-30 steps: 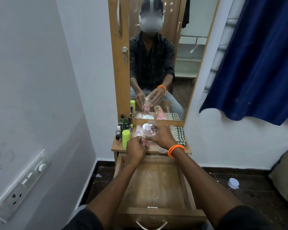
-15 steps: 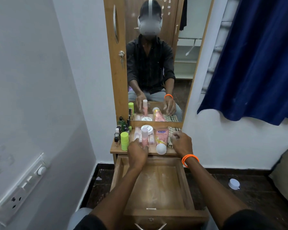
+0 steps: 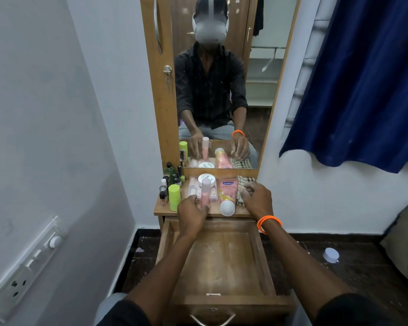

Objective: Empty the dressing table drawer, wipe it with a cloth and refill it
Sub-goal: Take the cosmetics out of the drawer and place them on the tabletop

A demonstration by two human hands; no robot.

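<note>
The wooden drawer point(image 3: 262, 257) is pulled out below the dressing table top point(image 3: 212, 211), and nothing lies inside it. On the top stand an upright pink bottle point(image 3: 206, 191), a pink tube point(image 3: 227, 191) lying with its white cap toward me, a clear case point(image 3: 193, 188) with a white round jar point(image 3: 206, 178) on it, and a checked cloth point(image 3: 242, 184) at the right. My left hand point(image 3: 191, 211) holds the base of the pink bottle. My right hand point(image 3: 257, 198), with an orange band at the wrist, pinches the checked cloth.
A green-capped bottle point(image 3: 174, 196) and several small dark bottles point(image 3: 169, 178) crowd the top's left edge. The mirror point(image 3: 222, 78) rises behind. A white wall with a switch plate point(image 3: 26, 267) is close on the left, a blue curtain point(image 3: 363, 78) on the right, a white lid point(image 3: 330, 254) on the floor.
My right hand left the pink bottle and moved right onto the checked cloth. My left hand stayed on the bottle, which now stands on the table top.
</note>
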